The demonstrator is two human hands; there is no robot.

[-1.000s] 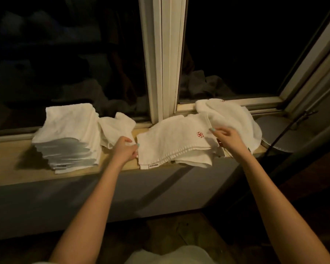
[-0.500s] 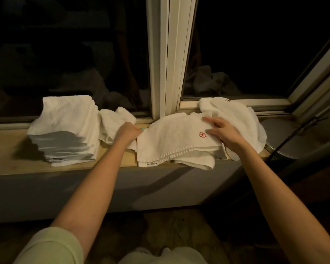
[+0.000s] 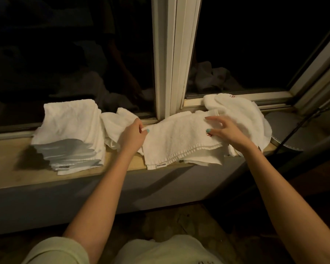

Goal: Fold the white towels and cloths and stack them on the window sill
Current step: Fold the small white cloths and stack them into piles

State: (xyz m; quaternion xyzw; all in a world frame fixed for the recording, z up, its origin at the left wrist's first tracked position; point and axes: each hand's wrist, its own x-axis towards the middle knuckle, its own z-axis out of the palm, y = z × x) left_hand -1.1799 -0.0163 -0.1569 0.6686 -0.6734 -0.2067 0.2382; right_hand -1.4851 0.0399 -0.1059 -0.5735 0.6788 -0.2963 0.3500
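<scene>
On the sill (image 3: 10, 164), below the dark window, a folded stack (image 3: 69, 128) sits at the left. One towel (image 3: 179, 143) lies spread in the middle, and its near edge, which carries a label (image 3: 161, 165), hangs just over the sill's front. A crumpled cloth (image 3: 112, 124) lies between the stack and the towel. A loose heap (image 3: 242, 117) of white towelling rests at the right, against the window frame (image 3: 171, 54).

The left grip (image 3: 132, 137) pinches the towel's left edge between the thumb and curled fingers. The right grip (image 3: 225, 133) lies open on the towel's right part, fingers spread and holding nothing, with the thumb beside a small red emblem (image 3: 209, 134).

The step in hand looks like getting this towel flat and held at both ends, ready for a fold. To do it well, the right grip should close on the right edge at the same depth as the left. Both can then draw the cloth lightly taut so the wrinkles near the heap come out. The pinch at the left should take one layer only, since the crumpled cloth lies right under that wrist and could be dragged along. Because the towel overhangs the sill, lifting it slightly is safer than sliding it forward. Edges should be matched before creasing, so the towel sits square on the stack.
</scene>
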